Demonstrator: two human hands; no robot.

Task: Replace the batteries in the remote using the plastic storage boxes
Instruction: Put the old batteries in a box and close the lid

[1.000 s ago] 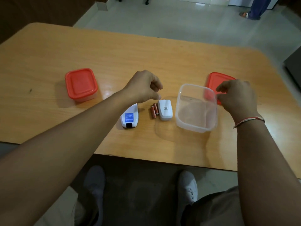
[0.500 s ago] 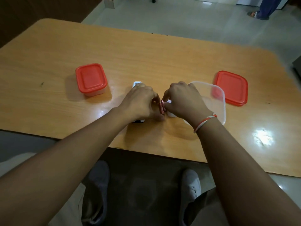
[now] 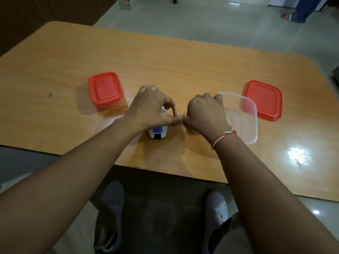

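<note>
My left hand pinches a small orange battery upright between thumb and forefinger, just above the white remote, whose lower end with a blue label shows under the wrist. My right hand is closed around a second battery; only its tip shows at the fingers. The two hands nearly touch at the middle of the table. The remote's battery cover is hidden beneath my right hand. An open clear plastic box sits right behind my right hand.
A closed plastic box with a red lid stands left of the hands. A loose red lid lies flat at the right. The wooden table ends near my knees. A person's feet stand far back right.
My right hand came from the red lid at the right to the batteries at the centre. Both hands closed on the batteries, lifted them off the table and drew slightly apart.
</note>
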